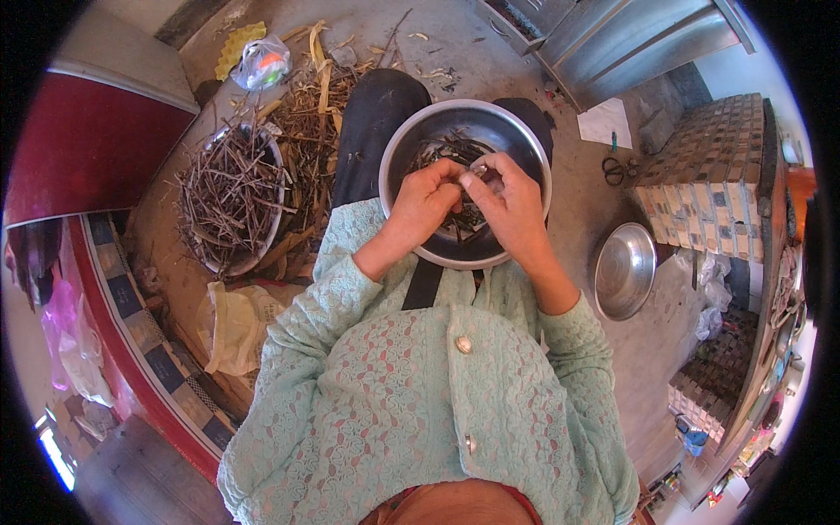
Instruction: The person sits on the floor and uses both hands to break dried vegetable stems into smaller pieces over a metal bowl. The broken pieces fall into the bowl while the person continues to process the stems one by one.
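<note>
While a steel basin [411, 143] rests on the person's lap with dark, slender pieces [455, 149] at its bottom, the left hand [420, 201] and the right hand [514, 203] meet above them, fingertips drawn narrowly together; whether either pinches something small cannot be told. On the floor, a tub [281, 188] heaped with twigs [227, 203] stands to the left, a shallow metal bowl [626, 273] to the right.

We had a basin [464, 121] on our legs [372, 114], small pieces [459, 145] in it, our left hand [429, 197] and right hand [510, 203] over them. Left of us, sticks [229, 197] lay heaped in a tub [279, 206], loose twigs [306, 149] between it and our legs. Right of us sat another pan [626, 271], scissors [613, 171] and paper [604, 122] farther forward.
</note>
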`<action>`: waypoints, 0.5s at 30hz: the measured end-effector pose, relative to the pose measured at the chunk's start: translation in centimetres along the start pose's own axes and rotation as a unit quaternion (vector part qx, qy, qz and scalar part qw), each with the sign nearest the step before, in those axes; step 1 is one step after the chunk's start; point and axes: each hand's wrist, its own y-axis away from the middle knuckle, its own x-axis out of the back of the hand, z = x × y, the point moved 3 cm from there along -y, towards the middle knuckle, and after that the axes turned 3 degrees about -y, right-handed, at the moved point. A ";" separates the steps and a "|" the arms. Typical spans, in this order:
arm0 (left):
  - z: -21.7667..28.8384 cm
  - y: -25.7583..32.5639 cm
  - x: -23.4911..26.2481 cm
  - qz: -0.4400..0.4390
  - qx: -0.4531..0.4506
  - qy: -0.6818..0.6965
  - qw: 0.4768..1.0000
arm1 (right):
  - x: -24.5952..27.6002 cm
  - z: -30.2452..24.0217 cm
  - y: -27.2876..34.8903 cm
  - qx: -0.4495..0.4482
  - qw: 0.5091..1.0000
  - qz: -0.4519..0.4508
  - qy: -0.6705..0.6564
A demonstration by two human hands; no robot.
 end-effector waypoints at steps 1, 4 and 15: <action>0.2 0.0 0.0 -0.001 -0.006 -0.006 1.000 | 0.0 0.2 0.0 0.019 1.000 0.006 0.002; -0.1 0.0 0.0 0.006 -0.020 -0.027 0.999 | -0.1 1.3 0.1 0.052 0.998 0.025 -0.005; -0.8 -0.6 0.1 0.059 -0.101 -0.153 0.981 | 0.0 -0.2 0.6 0.038 0.997 0.061 -0.013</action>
